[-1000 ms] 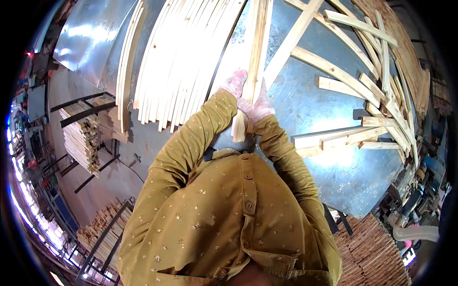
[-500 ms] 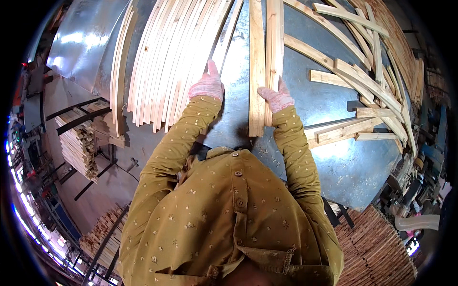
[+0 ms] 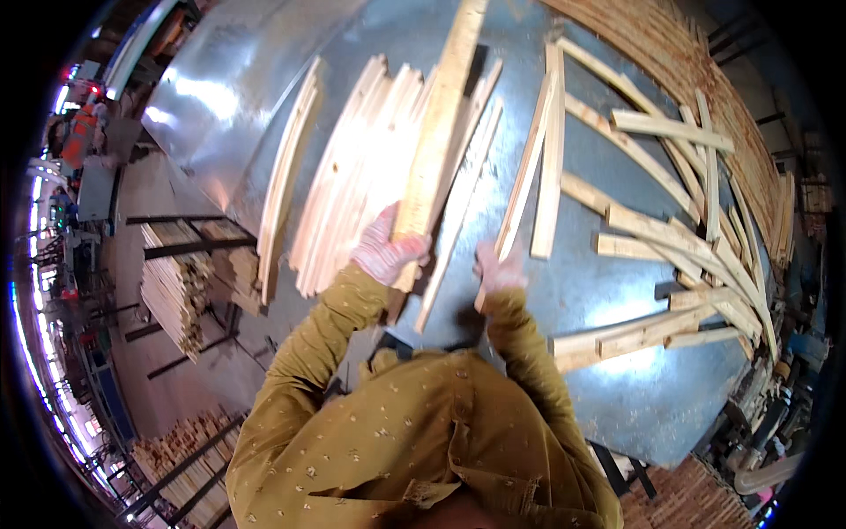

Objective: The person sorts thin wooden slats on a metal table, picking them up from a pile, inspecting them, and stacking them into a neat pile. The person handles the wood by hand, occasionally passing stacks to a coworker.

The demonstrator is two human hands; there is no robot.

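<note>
My left hand (image 3: 384,250), in a pale pink-and-white glove, is closed around a long wooden strip (image 3: 441,115). That strip slants away over the right side of a row of pale strips (image 3: 352,176) lying side by side. My right hand (image 3: 500,268), gloved too and a little blurred, is closed on the near part of a thinner wooden strip (image 3: 527,167). Beside it on the right lies another strip (image 3: 552,159). Between my hands a narrow strip (image 3: 460,216) rests on the metal tabletop (image 3: 586,291).
Loose strips lie crossed in a heap (image 3: 679,238) on the table's right. A lone pair of strips (image 3: 286,189) lies left of the row. Stacked wood (image 3: 172,286) stands on a black rack to the left, and more timber (image 3: 687,498) is at the lower right.
My left hand has taken hold of a long strip and brought it over the row. My right hand has shifted slightly left and nearer, onto a thinner strip. The whole view has tilted.
</note>
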